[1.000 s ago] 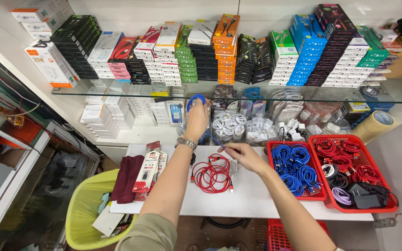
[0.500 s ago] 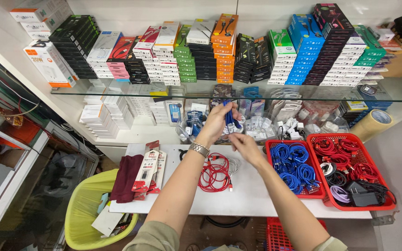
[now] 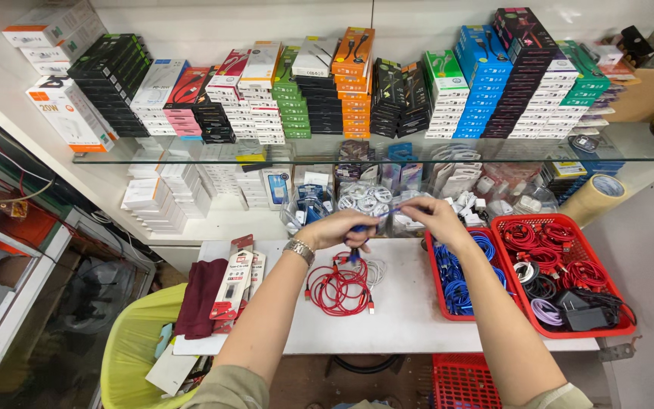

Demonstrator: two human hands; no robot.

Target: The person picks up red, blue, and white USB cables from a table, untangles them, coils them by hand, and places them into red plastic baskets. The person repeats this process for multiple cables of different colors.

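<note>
Keep the blue cable (image 3: 365, 226) taut between both hands above the white table (image 3: 410, 318); left hand (image 3: 338, 229) fingers curl pinching one end; right hand (image 3: 427, 216) fingertips pinch the other; wind even loops, clear of the red cables (image 3: 340, 286).

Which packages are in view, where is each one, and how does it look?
Flat boxes: stacked in rows on the glass shelf; orange, blue, green, black, white.
White boxes: stacked below the shelf, left.
Hanging card packs: lying on the white table, left; red, black, white.
</note>
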